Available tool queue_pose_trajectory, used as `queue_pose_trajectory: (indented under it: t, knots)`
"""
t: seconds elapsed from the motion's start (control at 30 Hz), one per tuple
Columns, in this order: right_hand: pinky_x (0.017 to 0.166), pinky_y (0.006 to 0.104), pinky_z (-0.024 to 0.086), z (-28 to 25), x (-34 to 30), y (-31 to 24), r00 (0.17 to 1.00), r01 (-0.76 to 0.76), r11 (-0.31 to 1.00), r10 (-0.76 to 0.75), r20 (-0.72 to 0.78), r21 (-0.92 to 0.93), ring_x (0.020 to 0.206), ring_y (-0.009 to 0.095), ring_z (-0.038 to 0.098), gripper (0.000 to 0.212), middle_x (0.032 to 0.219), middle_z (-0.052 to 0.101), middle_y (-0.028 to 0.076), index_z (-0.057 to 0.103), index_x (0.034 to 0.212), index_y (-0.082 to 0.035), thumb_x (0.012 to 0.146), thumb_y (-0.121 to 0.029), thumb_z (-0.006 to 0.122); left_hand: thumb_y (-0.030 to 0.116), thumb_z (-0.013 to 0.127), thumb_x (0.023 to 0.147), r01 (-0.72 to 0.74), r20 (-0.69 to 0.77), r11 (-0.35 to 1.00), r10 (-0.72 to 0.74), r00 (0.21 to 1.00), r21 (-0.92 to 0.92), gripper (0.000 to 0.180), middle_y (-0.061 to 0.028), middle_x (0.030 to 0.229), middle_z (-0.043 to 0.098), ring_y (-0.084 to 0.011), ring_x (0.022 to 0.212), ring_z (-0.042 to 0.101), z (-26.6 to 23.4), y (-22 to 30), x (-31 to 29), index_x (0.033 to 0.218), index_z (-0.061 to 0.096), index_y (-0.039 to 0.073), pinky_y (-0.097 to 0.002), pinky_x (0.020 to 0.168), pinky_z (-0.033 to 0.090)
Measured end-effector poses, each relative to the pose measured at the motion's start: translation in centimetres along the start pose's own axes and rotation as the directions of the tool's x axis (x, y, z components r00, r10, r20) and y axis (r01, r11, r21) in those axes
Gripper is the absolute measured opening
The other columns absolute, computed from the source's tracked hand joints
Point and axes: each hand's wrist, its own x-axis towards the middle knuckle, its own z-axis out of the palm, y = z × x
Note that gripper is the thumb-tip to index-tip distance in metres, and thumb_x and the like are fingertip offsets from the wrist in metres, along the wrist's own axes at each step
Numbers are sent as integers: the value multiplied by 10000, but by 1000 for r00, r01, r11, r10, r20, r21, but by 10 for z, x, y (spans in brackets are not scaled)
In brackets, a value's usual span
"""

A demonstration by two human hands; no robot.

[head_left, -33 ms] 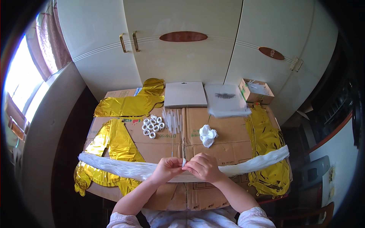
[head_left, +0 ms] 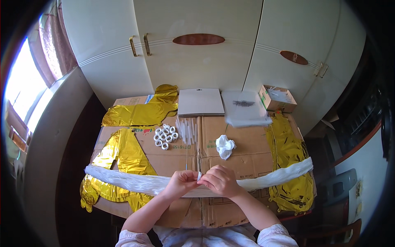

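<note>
Left hand (head_left: 184,182), right hand (head_left: 221,181): unmoved, pinched closed on our white strip (head_left: 199,175).
White strip: we're likely shaping it; next needs gentle pinching.

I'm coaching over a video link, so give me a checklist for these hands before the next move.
1. Small white piece at the left grip's fingertips: ok.
2. Right grip secure on that piece: cannot tell; its fingertips meet there, but the contact is hidden.
3. White strand bundle lying crosswise beneath both arms: ok.
4. Bundle ends clear of gold foil: not ok; they overlap the left foil and right foil.
5. White rings and clear sticks uncovered, beyond the hands: ok.
6. Crumpled white material apart from the fingers: ok.
</note>
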Motion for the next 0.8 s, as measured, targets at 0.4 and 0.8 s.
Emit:
queue_pose_trajectory:
  t: [0.4,0.8]
  knots:
    - [513,276,420,10,-11,11,911,-402,813,403,90,421,608,161,508,166,698,510,38,549,737,-54,748,-138,691,55,572,855,82,209,987,-52,977,-138,144,-33,909,629,-61,838,562,-4,14,-4,988,587,0,-191,691,435]
    - [520,273,464,18,-11,-10,850,-515,765,512,120,386,582,184,570,111,754,568,58,607,849,-50,766,-97,665,32,524,866,-60,64,896,98,993,-440,293,-65,1058,597,-104,881,534,-6,8,0,1156,529,-10,-228,779,406]
